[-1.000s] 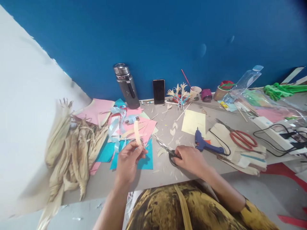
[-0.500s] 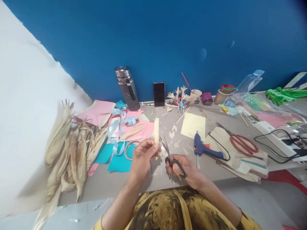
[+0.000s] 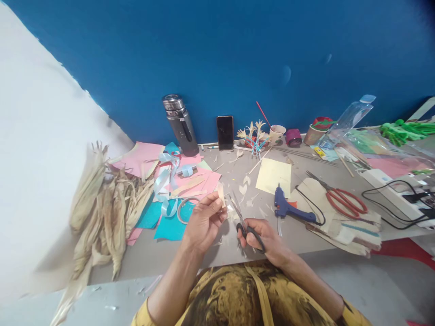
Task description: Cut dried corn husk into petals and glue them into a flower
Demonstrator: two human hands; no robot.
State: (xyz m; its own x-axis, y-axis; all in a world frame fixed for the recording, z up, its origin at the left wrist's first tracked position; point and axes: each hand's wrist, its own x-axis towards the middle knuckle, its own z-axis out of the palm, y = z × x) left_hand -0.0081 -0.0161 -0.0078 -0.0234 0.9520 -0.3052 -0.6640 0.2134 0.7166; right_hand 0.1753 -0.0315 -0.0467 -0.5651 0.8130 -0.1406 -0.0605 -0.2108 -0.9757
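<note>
Between the thumb and fingers of my left hand (image 3: 205,219) is pinched a narrow pale strip of corn husk (image 3: 221,194), its upper end sticking up. My right hand (image 3: 267,237) is closed round the black handles of a pair of scissors (image 3: 239,210). The blades point up and away, slightly parted, just right of the strip and apart from it. Small husk cuttings (image 3: 252,200) lie scattered on the table beyond and below the blades. A ring of tape (image 3: 185,212) lies left of my left hand.
Dried corn husks (image 3: 112,222) are heaped at the left. A flask (image 3: 180,127), a phone (image 3: 225,132) and husk flowers (image 3: 254,136) stand along the wall. Rightward lie a yellow paper (image 3: 273,176), a blue glue gun (image 3: 288,208), red-handled scissors (image 3: 346,201), a glove (image 3: 353,233) and a power strip (image 3: 390,194).
The husk strip shows shorter above my left fingers, and that hand has tilted a little. My right hand with the scissors has barely shifted.
</note>
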